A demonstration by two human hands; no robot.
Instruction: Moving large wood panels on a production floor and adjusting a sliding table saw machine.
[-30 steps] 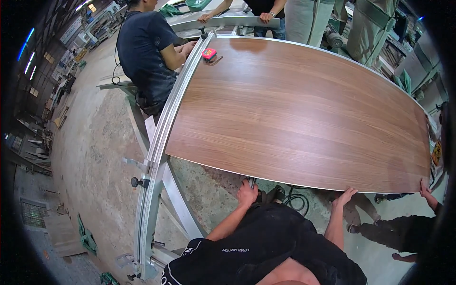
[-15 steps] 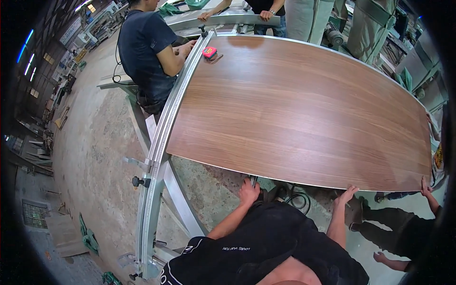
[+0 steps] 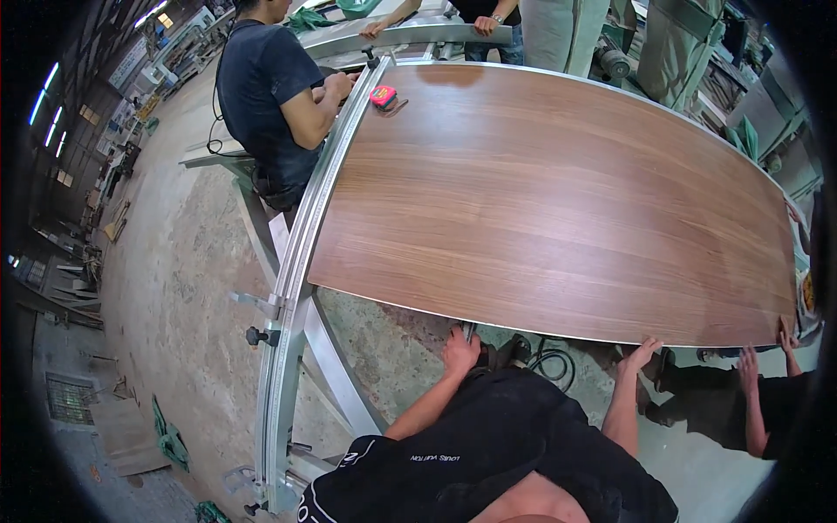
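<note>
A large wood-grain panel (image 3: 540, 209) with a thin pale edge lies flat in front of me. My right hand (image 3: 643, 353) is closed on its near edge, fingers over the top. Farther left, my left hand (image 3: 460, 350) is closed around a small metal piece (image 3: 470, 330) just under the same edge; its kind is hard to make out. The panel's left end borders a long aluminium rail (image 3: 301, 253). On the panel's far left corner sits a pink tape measure (image 3: 384, 97) with a dark strap.
A co-worker in dark blue (image 3: 275, 96) stands beyond the rail at left, hands by it. At the far end another person's hands rest on a metal bar (image 3: 427, 37). A co-worker's hand (image 3: 787, 333) touches the panel's right corner. A black knob (image 3: 257, 336) sticks out from the rail.
The co-worker at the right has raised a second hand toward the panel's near edge. The panel has shifted very slightly in view. Both my hands keep their holds.
</note>
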